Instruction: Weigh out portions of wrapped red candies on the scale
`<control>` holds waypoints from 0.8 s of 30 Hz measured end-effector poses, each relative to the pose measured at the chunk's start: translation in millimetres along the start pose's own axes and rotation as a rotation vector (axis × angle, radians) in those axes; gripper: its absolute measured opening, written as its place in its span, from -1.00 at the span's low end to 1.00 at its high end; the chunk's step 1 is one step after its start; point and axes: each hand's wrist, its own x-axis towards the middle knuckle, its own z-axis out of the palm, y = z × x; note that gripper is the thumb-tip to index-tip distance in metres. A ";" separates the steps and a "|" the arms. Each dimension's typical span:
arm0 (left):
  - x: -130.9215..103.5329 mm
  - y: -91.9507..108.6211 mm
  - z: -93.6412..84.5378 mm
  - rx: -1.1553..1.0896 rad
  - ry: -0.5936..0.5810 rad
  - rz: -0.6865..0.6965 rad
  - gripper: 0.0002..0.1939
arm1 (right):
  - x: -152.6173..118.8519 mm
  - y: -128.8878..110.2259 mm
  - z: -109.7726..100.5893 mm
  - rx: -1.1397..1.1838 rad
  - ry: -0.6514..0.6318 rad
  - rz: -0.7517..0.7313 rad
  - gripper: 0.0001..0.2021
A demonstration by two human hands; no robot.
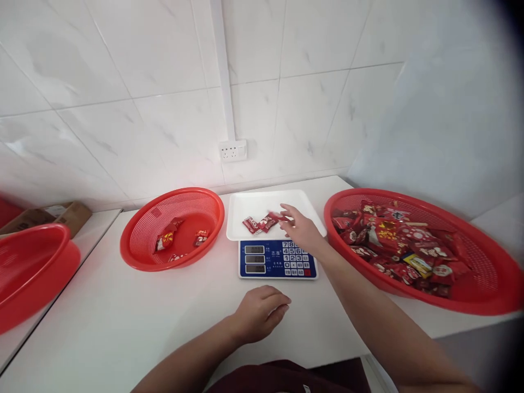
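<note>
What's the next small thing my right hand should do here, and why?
I'd probably lift your right hand clear of the white tray on the digital scale. Its fingers are at the red packets there; whether they touch is unclear, but contact might skew the reading. Your left hand is off the tray.

The white table (164,305) bears a blue-and-white scale (277,260) at twelve o'clock, a red basket (141,229) at ten and a larger red basket (487,273) at two.

The view's left edge cut off a red tub (67,262); the right hand (303,229) hid some keypad keys (292,258); its fingertips (283,213) looked blurred.
</note>
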 end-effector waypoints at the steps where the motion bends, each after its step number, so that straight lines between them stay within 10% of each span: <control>1: -1.9 0.0 3.2 -0.008 -0.015 0.012 -0.80 | -3.1 -0.4 -1.6 -0.060 0.008 -0.023 -0.54; 9: -12.3 -12.5 20.8 -0.102 -0.104 0.014 -0.81 | -45.6 6.5 -72.1 -0.414 0.069 -0.056 -0.63; 16: -12.6 -24.5 27.3 -0.236 -0.183 -0.106 -0.83 | -61.4 60.1 -171.4 -0.725 0.261 0.324 -0.54; 24: -10.5 -23.7 23.9 -0.272 -0.227 -0.227 -0.80 | -40.6 79.5 -185.8 -0.734 0.236 0.423 -0.64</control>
